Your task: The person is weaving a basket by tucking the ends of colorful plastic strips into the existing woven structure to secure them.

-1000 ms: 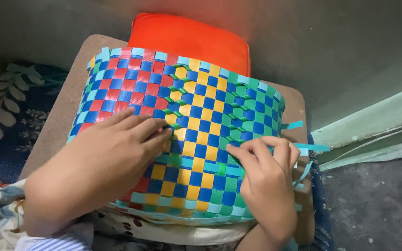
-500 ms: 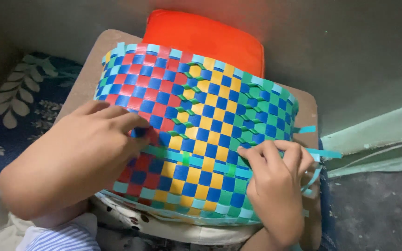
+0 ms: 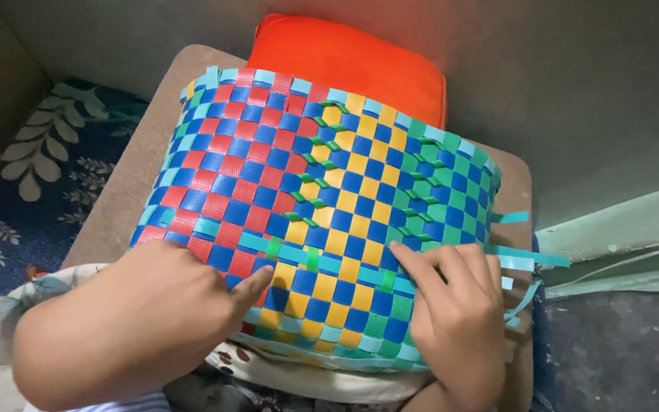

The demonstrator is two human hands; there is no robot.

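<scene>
I see a woven basket [image 3: 322, 206] lying on its side, centre frame, long axis running 10 to 4 o'clock; red, blue, yellow, green strips w/ teal bands, loose teal strip ends [image 3: 524, 259] sticking out at 3 o'clock. Left hand [image 3: 146, 320] at 7 o'clock lies flat on the weave, fingers together, no grip on anything. Right hand [image 3: 459, 313] at 5 o'clock presses its fingertips on a teal band, nothing clamped. Basket rests on a tan cushion [image 3: 127, 198]; orange pillow [image 3: 352, 65] at 12, leaf-print blue rug [image 3: 24, 183] at 9, plain wall behind. Can't see inside basket.
</scene>
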